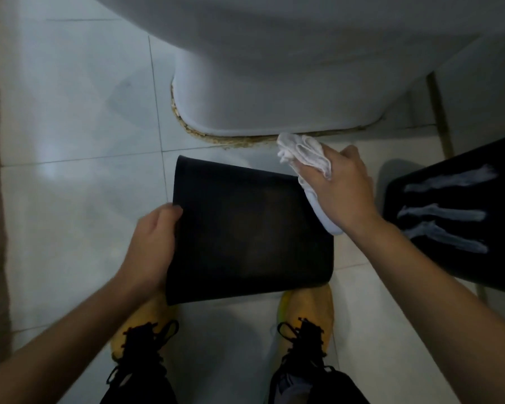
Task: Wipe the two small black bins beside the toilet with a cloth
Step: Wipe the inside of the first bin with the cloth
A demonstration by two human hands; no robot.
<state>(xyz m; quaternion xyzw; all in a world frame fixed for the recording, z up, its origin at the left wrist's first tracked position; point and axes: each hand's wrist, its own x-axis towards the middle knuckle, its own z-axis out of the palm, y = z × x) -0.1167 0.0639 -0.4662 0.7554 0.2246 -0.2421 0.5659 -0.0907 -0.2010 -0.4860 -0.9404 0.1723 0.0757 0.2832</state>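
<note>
A small black bin [248, 228] is held tilted in front of me, above my feet, one flat side facing up. My left hand [152, 243] grips its left edge, thumb on top. My right hand [341, 188] holds a crumpled white cloth [303, 153] and presses it against the bin's upper right edge; part of the cloth hangs out below the palm. A second black bin [455, 217] lies at the right, its side marked with three pale streaks.
The white toilet base [274, 91] stands just beyond the bins, with a stained seal along the floor. Pale floor tiles [76, 141] spread to the left. My yellow shoes [306, 313] with black laces are under the held bin.
</note>
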